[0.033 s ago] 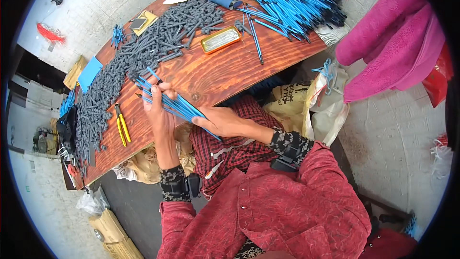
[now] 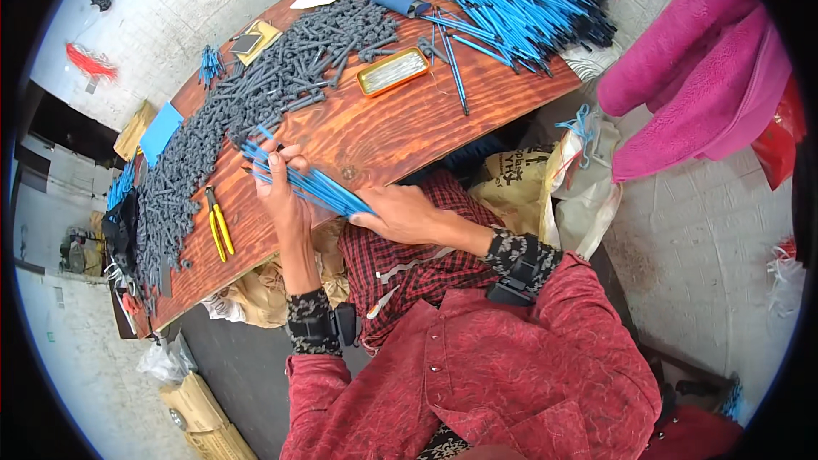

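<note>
Over the table's near edge, a slanting bundle of thin blue rods [image 2: 328,192] lies across both my hands. My left hand [image 2: 279,183] is closed around its upper-left end, thumb up along the rods and fingers curled on the far side. At the lower-right end, my right hand [image 2: 399,215] is closed on the rods, and its palm hides their tips. Just beyond my left hand spreads a long heap of small grey tubular pieces [image 2: 256,89]. Yellow-handled pliers [image 2: 220,234] lie on the wooden table left of my left hand.
A large pile of blue rods with dark ends [image 2: 528,4] covers the far right corner. Thin pale pieces fill a shallow orange-rimmed tin [image 2: 394,89]. A blue cylinder [image 2: 397,0] stands out beyond it. At right are a sack [image 2: 596,179] and a magenta cloth [image 2: 690,85].
My right hand has shifted slightly up and right along the bundle. The rod ends that stuck out below it no longer show. My left hand stays nearly in place.
</note>
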Demonstrator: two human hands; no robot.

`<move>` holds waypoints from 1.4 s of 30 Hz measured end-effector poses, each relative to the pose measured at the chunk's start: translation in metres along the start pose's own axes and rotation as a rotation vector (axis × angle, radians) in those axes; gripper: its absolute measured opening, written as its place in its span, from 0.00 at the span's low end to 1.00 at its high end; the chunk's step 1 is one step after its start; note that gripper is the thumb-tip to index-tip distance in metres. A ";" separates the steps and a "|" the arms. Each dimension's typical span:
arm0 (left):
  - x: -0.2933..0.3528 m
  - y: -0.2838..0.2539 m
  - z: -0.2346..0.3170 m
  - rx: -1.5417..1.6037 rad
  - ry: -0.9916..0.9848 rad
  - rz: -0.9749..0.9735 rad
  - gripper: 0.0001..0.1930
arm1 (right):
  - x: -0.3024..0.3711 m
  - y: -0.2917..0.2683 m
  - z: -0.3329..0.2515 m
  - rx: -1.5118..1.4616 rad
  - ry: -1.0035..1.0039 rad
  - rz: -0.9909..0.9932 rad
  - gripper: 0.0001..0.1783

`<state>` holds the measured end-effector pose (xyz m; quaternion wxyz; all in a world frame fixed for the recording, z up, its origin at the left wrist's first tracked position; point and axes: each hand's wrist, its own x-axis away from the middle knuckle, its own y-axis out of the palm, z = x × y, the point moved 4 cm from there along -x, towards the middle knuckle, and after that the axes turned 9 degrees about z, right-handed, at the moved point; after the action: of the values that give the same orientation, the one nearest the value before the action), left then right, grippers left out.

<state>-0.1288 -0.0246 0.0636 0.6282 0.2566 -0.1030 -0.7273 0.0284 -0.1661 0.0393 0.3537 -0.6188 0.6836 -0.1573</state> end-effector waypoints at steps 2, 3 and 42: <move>-0.015 -0.028 -0.011 0.015 0.002 0.100 0.19 | -0.001 -0.016 0.015 0.032 -0.054 0.112 0.21; -0.022 -0.037 -0.017 0.037 -0.005 0.194 0.21 | -0.002 -0.032 0.027 0.072 -0.101 0.227 0.20; -0.013 0.003 -0.002 -0.041 -0.059 0.044 0.16 | -0.042 -0.181 0.192 -0.311 0.313 0.598 0.11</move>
<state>-0.1242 -0.0120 0.0660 0.6457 0.2196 -0.1122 -0.7227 0.2914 -0.1170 0.0348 0.1773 -0.4066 0.8956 -0.0340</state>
